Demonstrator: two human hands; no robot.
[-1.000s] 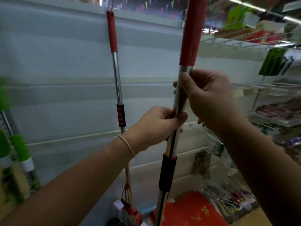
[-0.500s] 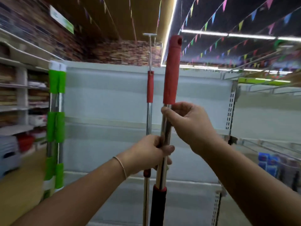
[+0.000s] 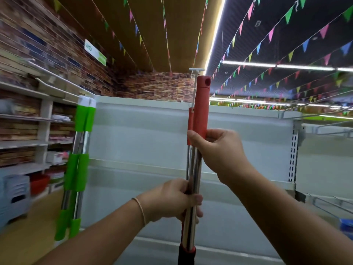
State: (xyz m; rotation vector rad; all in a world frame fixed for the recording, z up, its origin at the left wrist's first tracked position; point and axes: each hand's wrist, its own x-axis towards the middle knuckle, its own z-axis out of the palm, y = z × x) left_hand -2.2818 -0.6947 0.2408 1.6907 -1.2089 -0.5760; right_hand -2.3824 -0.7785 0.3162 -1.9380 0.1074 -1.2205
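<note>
I hold a steel mop pole with a red top grip (image 3: pixel 201 104) upright in front of me. My right hand (image 3: pixel 217 152) grips it where the red grip meets the shiny steel shaft (image 3: pixel 194 180). My left hand (image 3: pixel 172 199) grips the shaft lower down, just above a black and red collar (image 3: pixel 186 253). Right behind it a second red-handled pole (image 3: pixel 190 127) hangs from a white hook (image 3: pixel 196 70) on the white display panel (image 3: pixel 143 134).
Two green-handled steel poles (image 3: pixel 80 161) hang at the left of the panel. Wooden shelves with boxed goods (image 3: pixel 28 131) line the left wall, above stacked grey stools (image 3: pixel 15 196). Wire shelves (image 3: pixel 328 203) jut out at the right. Bunting flags hang from the ceiling.
The view has tilted up from the floor to the ceiling. The held pole now overlaps the hanging pole, and my right hand sits higher, at the base of the red grip.
</note>
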